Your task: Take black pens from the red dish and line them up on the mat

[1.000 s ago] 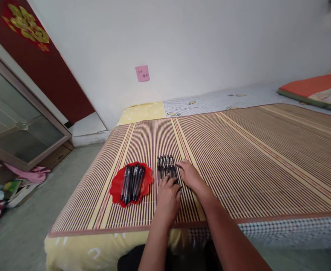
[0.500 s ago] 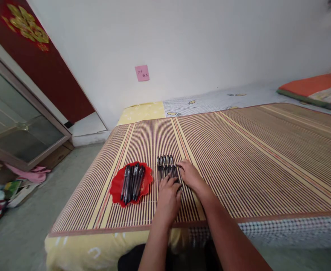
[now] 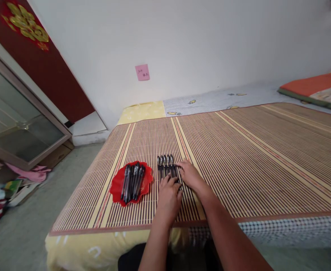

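Several black pens [image 3: 165, 162] lie side by side in a row on a striped bamboo mat [image 3: 238, 158]. My left hand [image 3: 168, 196] rests palm down on the near ends of that row, fingers stretched flat. My right hand [image 3: 190, 175] lies just right of the row, its fingertips touching the rightmost pen, fingers loosely extended. To the left, a red scalloped dish [image 3: 117, 190] holds several more black pens [image 3: 131, 181].
The mat covers a bed [image 3: 142, 112] against a white wall carrying a pink sticky note [image 3: 142, 72]. An orange-edged folded quilt [image 3: 318, 87] lies at the far right. A glass-fronted cabinet [image 3: 15, 124] and scattered clutter [image 3: 1, 192] stand on the floor to the left.
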`<state>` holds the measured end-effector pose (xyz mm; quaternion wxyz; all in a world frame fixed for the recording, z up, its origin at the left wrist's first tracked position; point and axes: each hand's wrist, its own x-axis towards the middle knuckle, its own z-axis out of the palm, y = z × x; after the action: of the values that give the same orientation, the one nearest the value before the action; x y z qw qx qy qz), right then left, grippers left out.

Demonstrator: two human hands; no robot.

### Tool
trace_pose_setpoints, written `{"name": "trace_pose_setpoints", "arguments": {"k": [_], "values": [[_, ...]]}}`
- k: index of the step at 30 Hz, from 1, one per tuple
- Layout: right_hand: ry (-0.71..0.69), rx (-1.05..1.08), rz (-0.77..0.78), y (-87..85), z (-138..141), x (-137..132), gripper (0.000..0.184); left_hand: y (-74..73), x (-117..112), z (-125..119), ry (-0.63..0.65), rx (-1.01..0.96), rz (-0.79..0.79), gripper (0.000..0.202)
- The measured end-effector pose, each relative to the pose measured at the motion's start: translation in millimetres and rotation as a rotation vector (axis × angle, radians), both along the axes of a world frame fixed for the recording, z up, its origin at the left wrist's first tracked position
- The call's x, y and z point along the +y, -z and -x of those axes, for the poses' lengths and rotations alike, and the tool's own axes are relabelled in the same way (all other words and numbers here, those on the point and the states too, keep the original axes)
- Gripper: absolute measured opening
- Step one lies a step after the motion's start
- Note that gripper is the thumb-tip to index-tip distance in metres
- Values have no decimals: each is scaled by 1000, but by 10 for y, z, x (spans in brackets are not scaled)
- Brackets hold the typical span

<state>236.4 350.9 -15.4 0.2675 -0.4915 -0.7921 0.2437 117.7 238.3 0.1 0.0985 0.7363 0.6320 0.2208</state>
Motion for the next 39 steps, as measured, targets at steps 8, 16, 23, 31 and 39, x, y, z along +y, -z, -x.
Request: {"name": "trace_pose_setpoints", "arguments": {"k": [8,16,23,31,39], "values": [[-1,10,4,15,0,13,41,1,-6,0,16,-37,-22,23],[3,24,-5,32,-7,33,40,111,24,35,13,-100,-169,21],[124,313,-106,-39,-45,28,30,45,9,28,-40,-219,-390,11],[390,738,-133,-220,-127,-14,27,-220,-123,208,-439,-495,-662,38],[433,833,-99,-243,-129,-48,26,-316,-229,855,-870,-636,-820,44]]}}
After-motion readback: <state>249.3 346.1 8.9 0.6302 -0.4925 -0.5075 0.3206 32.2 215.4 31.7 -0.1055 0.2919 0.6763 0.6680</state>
